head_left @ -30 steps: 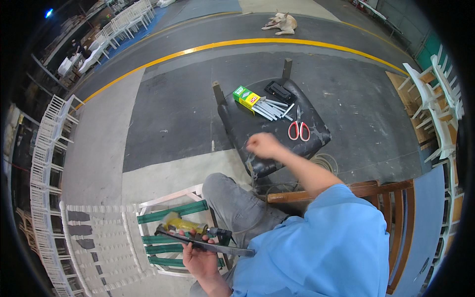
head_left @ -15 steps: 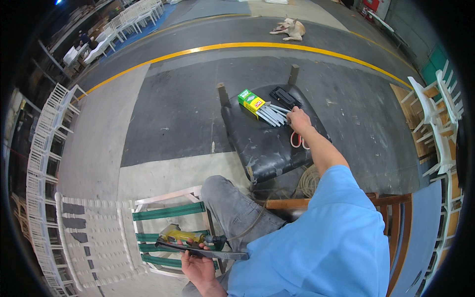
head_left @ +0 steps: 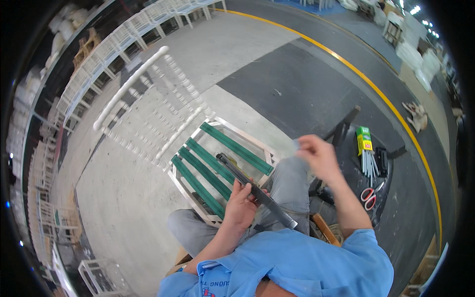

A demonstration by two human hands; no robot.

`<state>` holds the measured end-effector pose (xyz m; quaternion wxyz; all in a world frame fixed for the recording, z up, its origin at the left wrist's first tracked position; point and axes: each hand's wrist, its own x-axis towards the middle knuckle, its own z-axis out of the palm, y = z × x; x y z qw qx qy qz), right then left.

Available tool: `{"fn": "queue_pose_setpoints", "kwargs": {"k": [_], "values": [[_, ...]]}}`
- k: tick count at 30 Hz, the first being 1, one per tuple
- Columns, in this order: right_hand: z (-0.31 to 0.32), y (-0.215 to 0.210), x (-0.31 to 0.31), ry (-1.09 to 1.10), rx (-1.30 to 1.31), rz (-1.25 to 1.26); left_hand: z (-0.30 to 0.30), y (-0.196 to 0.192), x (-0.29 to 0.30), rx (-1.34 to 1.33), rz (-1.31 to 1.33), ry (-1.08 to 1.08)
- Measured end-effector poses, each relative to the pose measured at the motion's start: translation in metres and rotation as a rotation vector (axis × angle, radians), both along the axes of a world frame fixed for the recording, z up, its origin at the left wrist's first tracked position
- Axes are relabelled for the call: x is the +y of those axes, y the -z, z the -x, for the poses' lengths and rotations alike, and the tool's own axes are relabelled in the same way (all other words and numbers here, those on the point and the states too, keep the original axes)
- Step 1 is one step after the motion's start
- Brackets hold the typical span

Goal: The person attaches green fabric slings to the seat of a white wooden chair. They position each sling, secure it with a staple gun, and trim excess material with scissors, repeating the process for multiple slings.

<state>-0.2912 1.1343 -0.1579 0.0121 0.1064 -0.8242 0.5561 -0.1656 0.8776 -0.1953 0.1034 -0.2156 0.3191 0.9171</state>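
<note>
Gripping a long dark tool (head_left: 255, 190) in our left hand (head_left: 241, 207), fingers wrapped tight around its middle, we hold it just above the green-strapped chair seat (head_left: 220, 166). Our right hand (head_left: 316, 156) hovers beyond it, fingers pinched; whether they hold anything we cannot tell.
</note>
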Motion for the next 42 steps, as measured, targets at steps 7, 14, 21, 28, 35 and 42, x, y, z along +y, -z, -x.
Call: {"fn": "queue_pose_setpoints", "kwargs": {"k": [7, 14, 21, 28, 35, 42], "values": [[-0.003, -0.037, -0.155, -0.505, 0.244, -0.301, -0.014, -0.007, 0.005, 0.114, 0.064, -0.075], [-0.023, -0.024, -0.199, -0.549, 0.421, -0.708, -0.018, 0.001, 0.012, 0.124, 0.188, -0.105], [-0.04, -0.013, -0.207, -0.528, 0.479, -0.832, -0.01, 0.029, 0.015, 0.132, 0.166, -0.057], [-0.004, 0.003, -0.192, -0.457, 0.355, -0.328, -0.02, 0.007, 0.013, 0.108, 0.204, -0.165], [0.006, 0.07, -0.131, -0.438, -1.071, 0.278, -0.022, 0.002, -0.017, 0.208, -0.032, -0.037], [-0.017, 0.117, -0.146, -0.357, -1.178, 0.767, -0.019, 0.005, -0.023, -0.023, 0.054, 0.044]]}}
